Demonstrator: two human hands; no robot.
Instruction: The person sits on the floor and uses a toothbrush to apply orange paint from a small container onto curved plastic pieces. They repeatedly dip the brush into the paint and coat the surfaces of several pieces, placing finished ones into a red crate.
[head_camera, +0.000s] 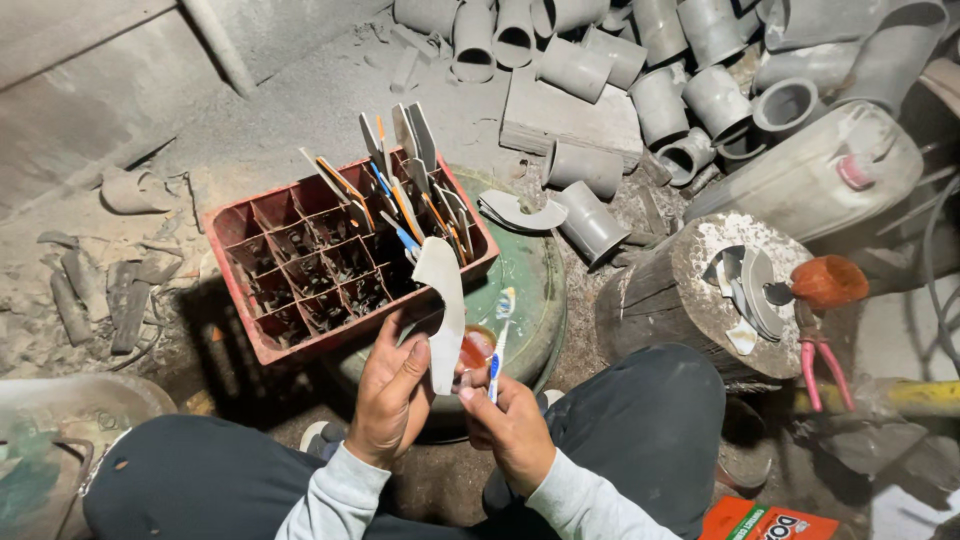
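An orange carton (765, 521) lies at the bottom edge of the view, right of the person's knee, cut off by the frame. It is flat and boxy, orange-red with white and dark lettering on its top face. No signs or screens show.

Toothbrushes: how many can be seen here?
1 toothbrush for certain, in the right hand, beside the grey curved piece in the left hand. Blue and orange sticks in the red crate may be more; too small to tell.

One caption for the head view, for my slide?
Left hand holds curved grey piece; right hand holds toothbrush.
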